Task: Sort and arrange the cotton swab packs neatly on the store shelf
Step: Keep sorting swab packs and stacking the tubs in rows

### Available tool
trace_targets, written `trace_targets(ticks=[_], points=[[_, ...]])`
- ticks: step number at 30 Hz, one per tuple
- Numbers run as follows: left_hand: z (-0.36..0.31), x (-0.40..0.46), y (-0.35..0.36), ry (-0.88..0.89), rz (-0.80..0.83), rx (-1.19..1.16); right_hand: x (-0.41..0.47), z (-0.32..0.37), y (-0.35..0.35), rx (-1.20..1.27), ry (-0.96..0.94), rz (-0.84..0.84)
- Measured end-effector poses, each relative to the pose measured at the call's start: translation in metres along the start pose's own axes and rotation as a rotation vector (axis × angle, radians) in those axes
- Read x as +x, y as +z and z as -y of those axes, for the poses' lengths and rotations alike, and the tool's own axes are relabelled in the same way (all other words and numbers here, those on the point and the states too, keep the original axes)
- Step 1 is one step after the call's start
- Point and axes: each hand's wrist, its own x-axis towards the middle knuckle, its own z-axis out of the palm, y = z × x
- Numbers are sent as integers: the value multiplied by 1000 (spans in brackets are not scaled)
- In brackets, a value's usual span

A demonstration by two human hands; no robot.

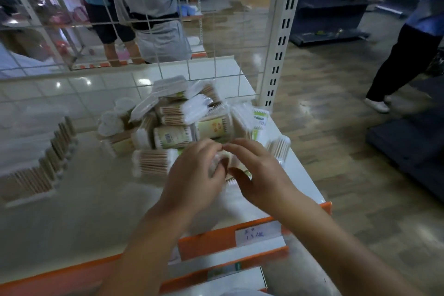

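Note:
A loose heap of cotton swab packs (177,115) lies on the white shelf (84,94), some with green labels, some clear with wooden sticks showing. One pack (151,163) lies flat in front of the heap. At the shelf's right edge another pack (280,148) stands on end. A row of packs (45,166) stands in line at the left. My left hand (194,178) and my right hand (257,170) meet over a small pack (230,166) at the front of the heap, fingers curled around it; the pack is mostly hidden and blurred.
A wire grid panel (134,24) backs the shelf and a white slotted upright (278,38) stands at its right. The orange price rail (230,238) runs along the front edge. People stand behind the grid, and one person (408,38) walks in the aisle at right.

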Motion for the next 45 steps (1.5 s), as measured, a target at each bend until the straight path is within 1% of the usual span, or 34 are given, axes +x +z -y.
trace_targets(ticks=[3, 6, 7, 9, 13, 17, 20, 26, 30, 33, 38, 43, 45], points=[[14, 13, 8, -87, 14, -110, 18, -14, -4, -18, -51, 201], [26, 11, 17, -296, -35, -369, 29, -19, 0, -49, -70, 342], [30, 9, 20, -334, -61, -432, 32, -19, 2, -67, -78, 373], [35, 3, 24, -365, -99, -490, 39, -18, 5, -105, -84, 444], [37, -1, 29, -370, -171, -513, 51, -16, 3, -193, -68, 636], [43, -3, 34, -376, -212, -532, 55, -14, 3, -304, -41, 737], [47, -7, 36, -383, -208, -562, 54, -13, 6, -393, -77, 728], [48, -11, 37, -329, -186, -598, 39, -12, 4, -361, -110, 559], [47, -12, 36, -325, -213, -607, 29, -5, 5, -403, -111, 507], [47, -13, 36, -321, -202, -602, 26, -4, 6, -372, -91, 491], [50, -12, 36, -318, -192, -591, 23, -5, 9, -329, -125, 461], [53, -13, 37, -317, -169, -557, 17, -8, 15, -291, -127, 394], [52, -13, 36, -317, -150, -566, 13, -7, 18, -289, -120, 333]])
